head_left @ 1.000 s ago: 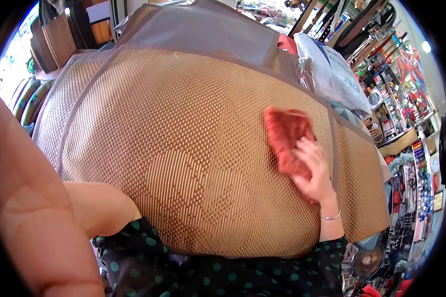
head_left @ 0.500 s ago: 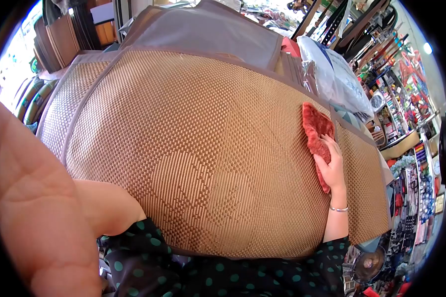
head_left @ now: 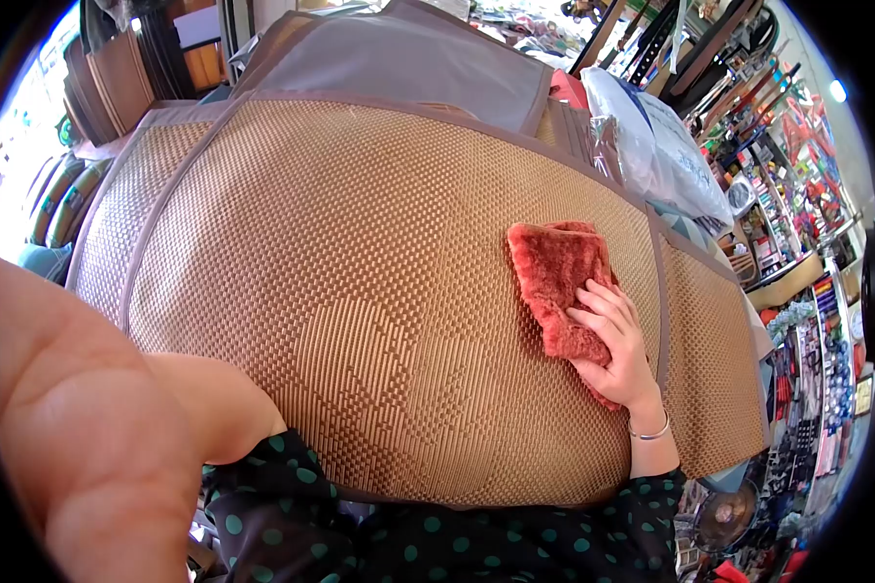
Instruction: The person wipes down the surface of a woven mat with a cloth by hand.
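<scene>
A red plush cloth, folded and fluffy, lies on the woven brown mat, right of its middle. My right hand, with a silver bangle at the wrist, has its fingers bent over the cloth's lower right part and holds it against the mat. The thumb is mostly hidden by the cloth. Very close to the camera at the left edge, my left hand is raised with its palm showing. Its fingers run out of view, so what they do is hidden.
A grey-purple sheet lies beyond the mat's far edge. Plastic-wrapped packages stand at the back right. Belts hang behind them, and crowded shelves line the right. Dark and brown flat pieces stand at the back left.
My right hand has moved left across the mat with the red cloth, away from the right-hand seam, and more of the cloth now shows. My left hand has shifted slightly lower.
</scene>
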A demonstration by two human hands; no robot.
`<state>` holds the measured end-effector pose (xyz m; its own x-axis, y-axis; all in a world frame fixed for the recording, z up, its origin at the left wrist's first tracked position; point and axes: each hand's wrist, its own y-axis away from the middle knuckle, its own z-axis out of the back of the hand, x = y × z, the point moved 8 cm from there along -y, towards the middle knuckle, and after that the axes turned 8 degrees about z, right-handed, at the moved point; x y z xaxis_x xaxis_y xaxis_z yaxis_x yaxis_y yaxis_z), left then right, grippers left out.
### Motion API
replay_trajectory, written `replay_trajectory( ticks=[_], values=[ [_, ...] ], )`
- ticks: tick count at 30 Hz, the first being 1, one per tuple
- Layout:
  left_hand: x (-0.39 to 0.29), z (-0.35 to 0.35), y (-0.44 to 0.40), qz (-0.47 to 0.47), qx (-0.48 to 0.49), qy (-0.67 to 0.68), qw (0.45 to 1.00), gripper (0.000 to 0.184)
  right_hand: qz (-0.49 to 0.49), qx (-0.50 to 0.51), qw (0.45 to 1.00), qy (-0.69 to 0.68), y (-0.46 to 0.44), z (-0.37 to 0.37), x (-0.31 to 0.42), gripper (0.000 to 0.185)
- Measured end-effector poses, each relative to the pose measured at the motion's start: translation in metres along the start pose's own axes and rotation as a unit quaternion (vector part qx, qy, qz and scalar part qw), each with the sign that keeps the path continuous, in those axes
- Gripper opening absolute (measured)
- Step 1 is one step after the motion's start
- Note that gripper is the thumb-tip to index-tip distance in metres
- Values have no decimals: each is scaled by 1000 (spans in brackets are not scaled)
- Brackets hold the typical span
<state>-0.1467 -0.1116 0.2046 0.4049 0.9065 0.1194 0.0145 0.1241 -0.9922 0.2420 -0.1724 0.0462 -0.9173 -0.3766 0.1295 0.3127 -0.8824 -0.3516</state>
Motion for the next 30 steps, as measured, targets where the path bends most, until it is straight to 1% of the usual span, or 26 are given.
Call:
replay_trajectory(
  ticks=[30],
  values=[
    [3,-4,-5,-8,-1,1,1000,36,0,0,1000,-3,1,-1,-1,54]
  ],
)
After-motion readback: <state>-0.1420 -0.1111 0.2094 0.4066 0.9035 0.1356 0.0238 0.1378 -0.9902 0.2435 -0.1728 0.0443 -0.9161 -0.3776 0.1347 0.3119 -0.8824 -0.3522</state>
